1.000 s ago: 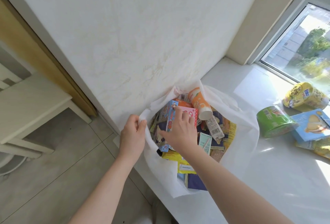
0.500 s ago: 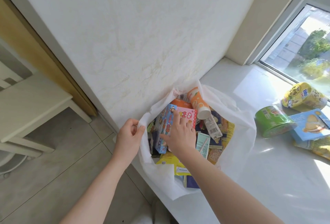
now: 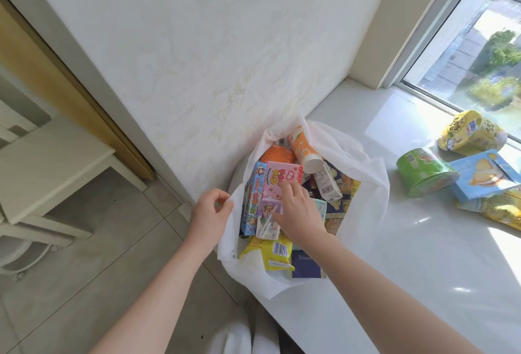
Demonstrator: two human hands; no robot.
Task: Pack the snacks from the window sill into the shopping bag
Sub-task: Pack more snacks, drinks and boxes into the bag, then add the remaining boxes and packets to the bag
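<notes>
A white shopping bag (image 3: pixel 369 184) lies open at the sill's left end, full of several snacks: a pink box (image 3: pixel 282 174), a blue box (image 3: pixel 253 195), an orange cup (image 3: pixel 304 150), a yellow packet (image 3: pixel 267 252). My left hand (image 3: pixel 210 211) pinches the bag's left rim. My right hand (image 3: pixel 301 212) is inside the bag, fingers spread on the pink box and a small lilac packet (image 3: pixel 267 218). On the sill to the right lie a green tub (image 3: pixel 425 171), a blue biscuit box (image 3: pixel 485 178) and a yellow bowl (image 3: pixel 470 133).
The white window sill (image 3: pixel 423 269) runs right toward the window (image 3: pixel 479 51). A wall (image 3: pixel 211 43) stands directly behind the bag. A white table (image 3: pixel 42 170) and tiled floor lie to the left, below the sill's edge. A yellow packet (image 3: pixel 499 209) lies at the far right.
My right hand has slid the pink box deeper toward the wall and a lilac packet now shows under it. My left hand still holds the rim, slightly lower.
</notes>
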